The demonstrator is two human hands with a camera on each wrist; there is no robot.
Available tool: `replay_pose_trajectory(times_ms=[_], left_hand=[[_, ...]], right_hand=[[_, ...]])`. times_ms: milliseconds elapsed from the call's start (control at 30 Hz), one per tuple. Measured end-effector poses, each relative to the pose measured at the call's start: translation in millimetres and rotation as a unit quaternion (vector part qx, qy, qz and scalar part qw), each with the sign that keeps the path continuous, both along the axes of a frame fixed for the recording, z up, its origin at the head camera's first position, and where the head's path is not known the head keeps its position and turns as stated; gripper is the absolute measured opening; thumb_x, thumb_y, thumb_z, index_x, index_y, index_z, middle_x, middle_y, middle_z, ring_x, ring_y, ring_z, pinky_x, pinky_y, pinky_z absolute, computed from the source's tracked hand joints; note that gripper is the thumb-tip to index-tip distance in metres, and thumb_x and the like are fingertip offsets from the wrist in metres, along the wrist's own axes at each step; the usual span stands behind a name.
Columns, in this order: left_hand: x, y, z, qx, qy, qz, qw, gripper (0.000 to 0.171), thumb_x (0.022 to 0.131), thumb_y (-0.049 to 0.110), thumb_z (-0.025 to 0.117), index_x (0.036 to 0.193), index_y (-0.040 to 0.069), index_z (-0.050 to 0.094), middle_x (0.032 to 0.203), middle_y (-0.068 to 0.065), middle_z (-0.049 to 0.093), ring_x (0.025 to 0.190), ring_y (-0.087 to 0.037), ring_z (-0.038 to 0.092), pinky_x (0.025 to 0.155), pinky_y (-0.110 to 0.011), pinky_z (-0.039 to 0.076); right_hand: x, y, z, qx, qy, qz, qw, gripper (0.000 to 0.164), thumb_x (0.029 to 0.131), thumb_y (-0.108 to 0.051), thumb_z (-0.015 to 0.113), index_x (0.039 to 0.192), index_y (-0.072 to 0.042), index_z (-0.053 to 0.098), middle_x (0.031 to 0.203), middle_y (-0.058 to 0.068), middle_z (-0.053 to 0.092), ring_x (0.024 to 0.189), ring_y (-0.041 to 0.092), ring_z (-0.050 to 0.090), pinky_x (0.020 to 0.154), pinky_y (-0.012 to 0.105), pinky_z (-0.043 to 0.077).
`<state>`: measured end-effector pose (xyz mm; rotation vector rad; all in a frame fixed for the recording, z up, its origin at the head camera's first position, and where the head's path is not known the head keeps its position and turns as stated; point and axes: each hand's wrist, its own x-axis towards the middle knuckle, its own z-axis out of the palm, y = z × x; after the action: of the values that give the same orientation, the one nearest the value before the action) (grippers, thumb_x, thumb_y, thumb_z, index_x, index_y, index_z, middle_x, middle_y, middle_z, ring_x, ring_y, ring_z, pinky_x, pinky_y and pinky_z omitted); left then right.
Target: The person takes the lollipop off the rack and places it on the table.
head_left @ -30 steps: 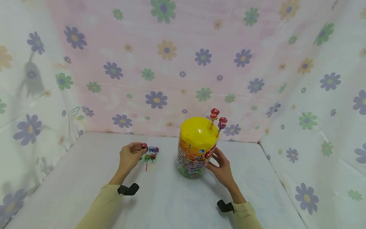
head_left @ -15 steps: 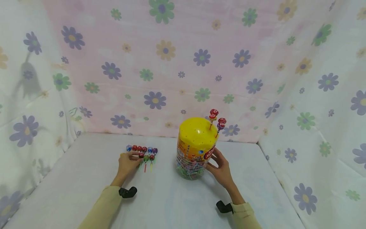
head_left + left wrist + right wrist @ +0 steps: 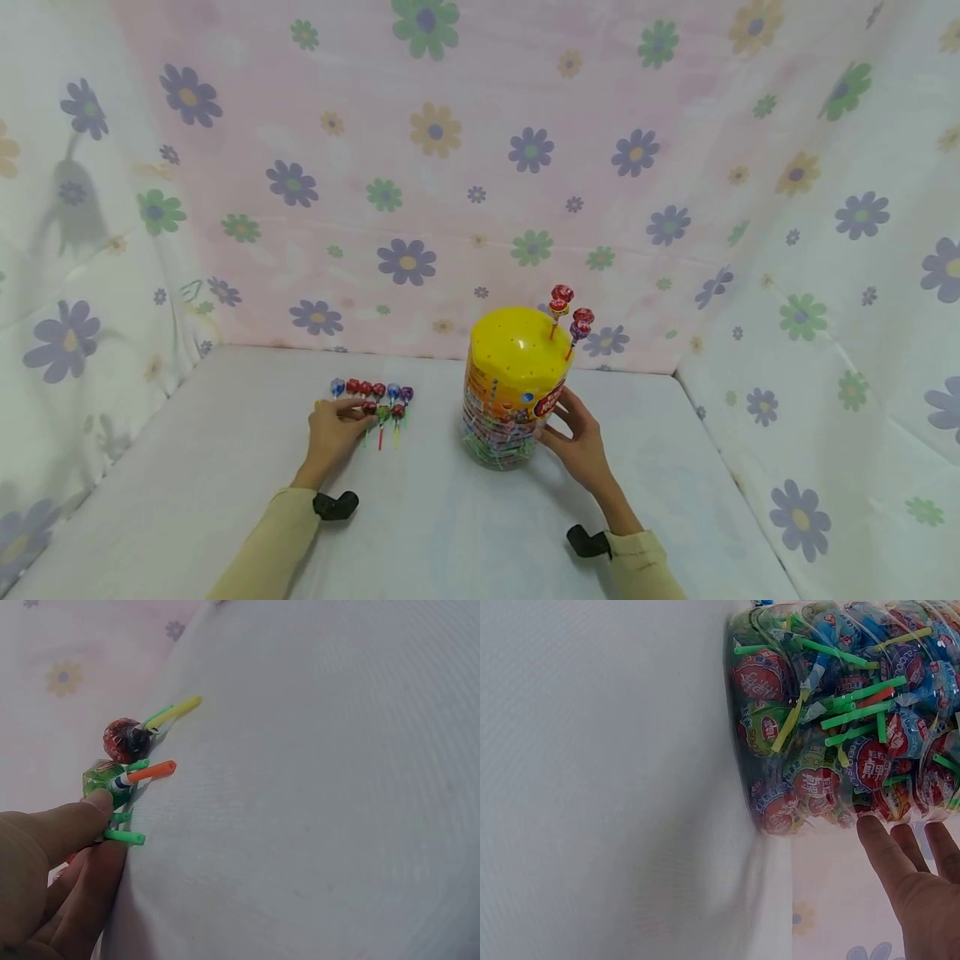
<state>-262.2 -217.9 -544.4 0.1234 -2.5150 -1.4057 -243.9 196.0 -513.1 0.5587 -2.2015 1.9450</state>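
My left hand (image 3: 333,433) pinches a red-wrapped lollipop (image 3: 370,407) at the left end of a short front row on the table. Its green stick (image 3: 124,837) pokes out past my fingertips in the left wrist view; the fingers partly hide its head. Beside it lie a green lollipop (image 3: 383,413) and a dark red one (image 3: 397,411). A clear jar (image 3: 498,417) with a yellow lid (image 3: 517,342) stands upright, full of wrapped lollipops. My right hand (image 3: 577,437) touches its right side, fingers fairly straight in the right wrist view. Several lollipops (image 3: 582,317) stick up from the lid's right edge.
Behind the front row lies a back row of lollipops, with a blue one (image 3: 337,386) at its left end and a purple one (image 3: 407,394) at its right. Flower-print cloth (image 3: 480,208) walls in the white table (image 3: 442,533) at the back and sides.
My left hand has moved down from the back row to the front row, uncovering several back-row lollipops. It barely moves over the last half second. My right hand and the jar stay put.
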Motion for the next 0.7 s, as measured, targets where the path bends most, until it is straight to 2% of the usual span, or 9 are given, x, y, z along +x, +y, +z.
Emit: replay_pose_trajectory(times_ms=[200, 300, 467, 567, 700], left_hand=[[4.3, -1, 3.6, -0.009, 0.008, 0.004, 0.9999, 0.042, 0.085, 0.01, 0.082, 0.123, -0.006, 0.07, 0.099, -0.023, 0.073, 0.083, -0.028, 0.073, 0.07, -0.023, 0.056], [6.8, -1, 7.2, -0.001, 0.016, 0.007, 0.9998, 0.044, 0.085, 0.009, 0.082, 0.124, -0.007, 0.069, 0.101, -0.026, 0.072, 0.083, -0.032, 0.075, 0.066, -0.024, 0.059], [7.4, 4, 18.9, 0.011, 0.056, 0.007, 0.9984, 0.041, 0.086, 0.009, 0.081, 0.122, -0.008, 0.07, 0.098, -0.023, 0.074, 0.082, -0.032, 0.074, 0.06, -0.017, 0.055], [6.2, 11, 32.8, 0.028, 0.1, 0.002, 0.9946, 0.036, 0.087, 0.01, 0.081, 0.118, -0.005, 0.072, 0.095, -0.019, 0.076, 0.081, -0.023, 0.073, 0.062, -0.013, 0.053], [8.8, 29, 60.0, 0.086, 0.153, -0.021, 0.9842, 0.03, 0.088, 0.008, 0.079, 0.116, -0.001, 0.074, 0.096, -0.019, 0.075, 0.079, -0.004, 0.068, 0.068, -0.01, 0.053]], right_hand=[[-0.4, 0, -1.0, -0.003, 0.001, 0.001, 1.0, 0.081, 0.089, -0.001, 0.077, 0.157, -0.021, 0.038, 0.159, 0.009, 0.042, 0.141, 0.038, 0.047, 0.102, 0.036, 0.054], [-0.2, 0, -1.9, -0.002, 0.001, 0.001, 1.0, 0.081, 0.089, -0.001, 0.077, 0.157, -0.02, 0.037, 0.159, 0.01, 0.042, 0.141, 0.038, 0.046, 0.102, 0.037, 0.053], [-0.3, 0, -2.1, 0.003, -0.001, -0.004, 1.0, 0.081, 0.089, -0.002, 0.077, 0.157, -0.021, 0.038, 0.159, 0.01, 0.042, 0.141, 0.039, 0.046, 0.102, 0.039, 0.053], [-0.3, 0, -1.6, 0.008, 0.004, -0.007, 1.0, 0.081, 0.089, -0.002, 0.077, 0.157, -0.02, 0.038, 0.159, 0.012, 0.042, 0.14, 0.04, 0.047, 0.101, 0.038, 0.054], [-0.3, -1, -1.5, 0.008, 0.004, -0.007, 1.0, 0.081, 0.089, -0.001, 0.077, 0.157, -0.02, 0.038, 0.159, 0.012, 0.041, 0.14, 0.041, 0.047, 0.101, 0.038, 0.054]])
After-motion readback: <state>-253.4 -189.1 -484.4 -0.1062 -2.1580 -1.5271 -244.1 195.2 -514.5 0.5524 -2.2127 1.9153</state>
